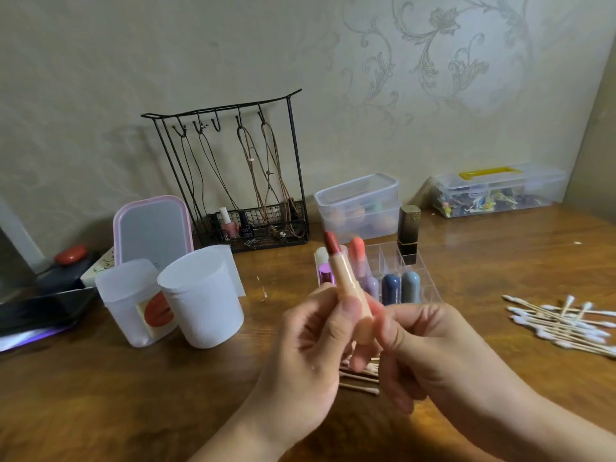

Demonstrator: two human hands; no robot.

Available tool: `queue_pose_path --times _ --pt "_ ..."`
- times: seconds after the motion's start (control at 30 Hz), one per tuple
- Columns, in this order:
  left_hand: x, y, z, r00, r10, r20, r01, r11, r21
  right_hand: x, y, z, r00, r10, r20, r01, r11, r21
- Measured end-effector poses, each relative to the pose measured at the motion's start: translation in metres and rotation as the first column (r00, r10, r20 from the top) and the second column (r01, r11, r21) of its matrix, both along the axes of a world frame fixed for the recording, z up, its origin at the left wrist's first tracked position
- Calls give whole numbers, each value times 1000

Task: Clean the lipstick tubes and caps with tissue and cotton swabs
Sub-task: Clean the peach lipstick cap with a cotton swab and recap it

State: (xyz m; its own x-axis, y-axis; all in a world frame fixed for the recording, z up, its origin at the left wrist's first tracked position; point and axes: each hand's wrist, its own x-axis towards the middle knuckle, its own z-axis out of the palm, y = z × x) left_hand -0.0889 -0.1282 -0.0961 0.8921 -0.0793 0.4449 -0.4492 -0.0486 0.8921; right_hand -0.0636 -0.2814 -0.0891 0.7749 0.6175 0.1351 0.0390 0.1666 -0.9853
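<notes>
Here both hands meet above the wooden surface: the left hand and right hand curl their fingers around one peach lipstick tube, uncapped and tilted, held just before the clear organizer. Cotton swabs lie scattered well right; bare wood spreads lower left.

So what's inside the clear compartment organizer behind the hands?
The clear organizer holds capped tubes, a purple tube and an uncapped coral lipstick. The hands and their held lipstick hide its front edge.
</notes>
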Motion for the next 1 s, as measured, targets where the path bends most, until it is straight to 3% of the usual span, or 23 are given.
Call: queue_pose_path --times 0.1,0.2,0.27,0.33,0.37,0.43,0.5,0.63,0.87,1.0 --pt "7 13 3 990 93 -108 -94 996 1 0 -6 15 992 -124 19 126 985 -121" --pt "14 34 10 975 68 -212 -99 985 -142 11 -31 34 893 -397 211 431 890 -150" --pt "17 44 13 969 63 -241 -108 978 -177 23 -53 42 725 -523 447 650 735 -194" --pt "20 49 12 954 78 -288 -136 972 -189 42 -78 39 549 -477 686 815 489 -312" --pt "21 50 12 946 84 -314 -153 968 -201 52 -91 35 514 -426 745 851 360 -382" --pt "24 52 10 928 92 -361 -187 953 -237 73 -115 22 580 -354 734 812 171 -558" --pt "26 57 9 915 88 -395 -213 934 -286 87 -133 13 697 -294 654 698 70 -712" --pt "28 64 9 897 34 -440 -209 911 -356 93 -137 6 795 -238 557 585 60 -809" --pt "26 64 8 839 -63 -540 -163 918 -361 93 -122 1 765 -159 624 634 24 -773" --pt "26 64 9 820 -83 -567 -147 926 -348 90 -119 4 725 -193 662 688 151 -710"
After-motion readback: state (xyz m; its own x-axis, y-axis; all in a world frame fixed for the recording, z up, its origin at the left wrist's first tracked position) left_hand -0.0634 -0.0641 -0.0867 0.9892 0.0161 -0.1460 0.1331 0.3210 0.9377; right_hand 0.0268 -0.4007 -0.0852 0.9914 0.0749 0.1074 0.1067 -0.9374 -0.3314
